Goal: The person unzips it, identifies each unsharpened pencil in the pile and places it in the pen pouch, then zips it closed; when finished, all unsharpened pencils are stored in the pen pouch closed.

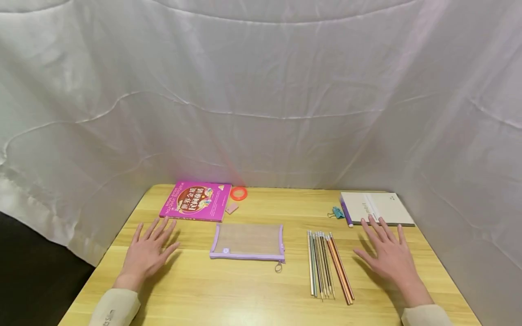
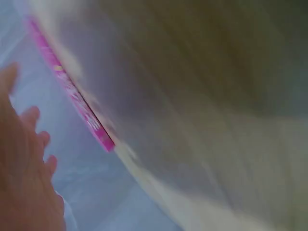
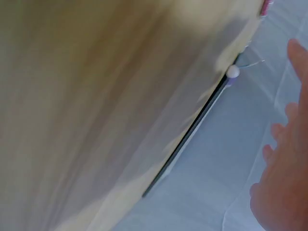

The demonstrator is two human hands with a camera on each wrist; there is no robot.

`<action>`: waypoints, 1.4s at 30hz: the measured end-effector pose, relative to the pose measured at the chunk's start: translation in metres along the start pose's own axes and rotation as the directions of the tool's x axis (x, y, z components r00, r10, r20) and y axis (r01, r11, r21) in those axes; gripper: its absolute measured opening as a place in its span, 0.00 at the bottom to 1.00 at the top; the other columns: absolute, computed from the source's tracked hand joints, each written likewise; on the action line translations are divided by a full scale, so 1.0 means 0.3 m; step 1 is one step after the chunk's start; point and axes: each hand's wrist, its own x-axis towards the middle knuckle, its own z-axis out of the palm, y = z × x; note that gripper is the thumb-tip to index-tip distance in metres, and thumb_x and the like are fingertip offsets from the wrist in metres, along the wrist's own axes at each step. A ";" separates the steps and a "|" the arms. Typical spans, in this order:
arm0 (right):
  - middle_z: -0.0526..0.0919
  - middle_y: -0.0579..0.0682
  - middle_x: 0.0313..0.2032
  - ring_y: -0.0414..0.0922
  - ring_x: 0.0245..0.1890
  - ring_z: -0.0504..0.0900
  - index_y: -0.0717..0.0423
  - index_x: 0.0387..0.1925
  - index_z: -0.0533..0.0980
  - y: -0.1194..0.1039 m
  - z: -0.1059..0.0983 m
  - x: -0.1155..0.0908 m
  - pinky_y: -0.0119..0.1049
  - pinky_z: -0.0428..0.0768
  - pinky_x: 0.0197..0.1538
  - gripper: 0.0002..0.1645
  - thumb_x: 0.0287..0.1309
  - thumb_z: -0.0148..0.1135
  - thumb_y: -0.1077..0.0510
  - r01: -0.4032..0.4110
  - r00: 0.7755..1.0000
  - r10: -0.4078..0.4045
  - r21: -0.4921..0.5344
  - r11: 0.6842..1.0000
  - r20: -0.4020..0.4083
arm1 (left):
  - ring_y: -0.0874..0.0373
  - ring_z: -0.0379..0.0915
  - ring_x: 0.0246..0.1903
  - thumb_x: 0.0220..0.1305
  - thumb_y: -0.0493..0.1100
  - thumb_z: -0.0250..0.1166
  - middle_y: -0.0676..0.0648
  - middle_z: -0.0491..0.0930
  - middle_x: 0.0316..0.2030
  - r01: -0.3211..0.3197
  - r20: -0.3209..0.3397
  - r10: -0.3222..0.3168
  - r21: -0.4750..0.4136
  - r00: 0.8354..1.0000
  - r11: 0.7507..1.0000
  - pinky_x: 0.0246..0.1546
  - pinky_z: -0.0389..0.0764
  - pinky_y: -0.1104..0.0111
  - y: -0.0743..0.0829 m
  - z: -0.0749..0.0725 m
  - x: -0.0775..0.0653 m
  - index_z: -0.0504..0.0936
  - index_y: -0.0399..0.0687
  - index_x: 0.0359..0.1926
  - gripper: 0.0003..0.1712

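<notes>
The left hand [image 1: 146, 254] is near a book [image 1: 197, 201]; the right hand [image 1: 388, 256] is near pencils [image 1: 321, 258] and a notebook [image 1: 381, 208]; both have fingers apart.

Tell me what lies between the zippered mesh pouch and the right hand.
Pencils lie between the zippered mesh pouch and the right hand, as the head view shows.

Table [image 1: 232, 292] centre: pouch [image 1: 249, 241] | right of pouch: pencils [image 1: 321, 265] | behind-left: book [image 1: 195, 201] | right of book: eraser [image 1: 231, 208], tape [image 1: 238, 198] | behind pencils, left to right: clip [image 1: 337, 212], marker [image 1: 346, 213], notebook [image 1: 379, 208]
</notes>
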 end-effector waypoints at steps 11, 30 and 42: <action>0.60 0.59 0.78 0.66 0.76 0.59 0.45 0.82 0.52 -0.197 -0.051 0.145 0.69 0.54 0.76 0.48 0.70 0.63 0.40 -0.044 0.996 0.020 0.266 0.963 0.092 | 0.39 0.77 0.59 0.70 0.53 0.68 0.40 0.82 0.60 -0.041 -0.075 0.019 -0.311 0.997 0.950 0.60 0.77 0.39 0.300 -0.012 0.070 0.76 0.50 0.69 0.31; 0.76 0.54 0.69 0.58 0.69 0.73 0.48 0.70 0.73 -0.574 0.068 0.309 0.63 0.70 0.70 0.36 0.64 0.70 0.43 0.084 0.944 -0.207 0.418 0.905 0.258 | 0.65 0.77 0.33 0.63 0.47 0.74 0.54 0.83 0.36 -0.124 0.129 0.290 -0.691 0.948 0.712 0.37 0.77 0.75 0.769 0.092 0.136 0.87 0.53 0.45 0.11; 0.76 0.55 0.69 0.59 0.69 0.74 0.51 0.67 0.76 -0.590 0.108 0.326 0.60 0.71 0.71 0.35 0.61 0.73 0.45 0.112 0.917 -0.233 0.353 0.929 0.324 | 0.67 0.73 0.32 0.64 0.44 0.73 0.54 0.83 0.36 -0.097 0.195 0.367 -0.759 0.909 0.644 0.35 0.73 0.77 0.801 0.114 0.145 0.87 0.51 0.44 0.09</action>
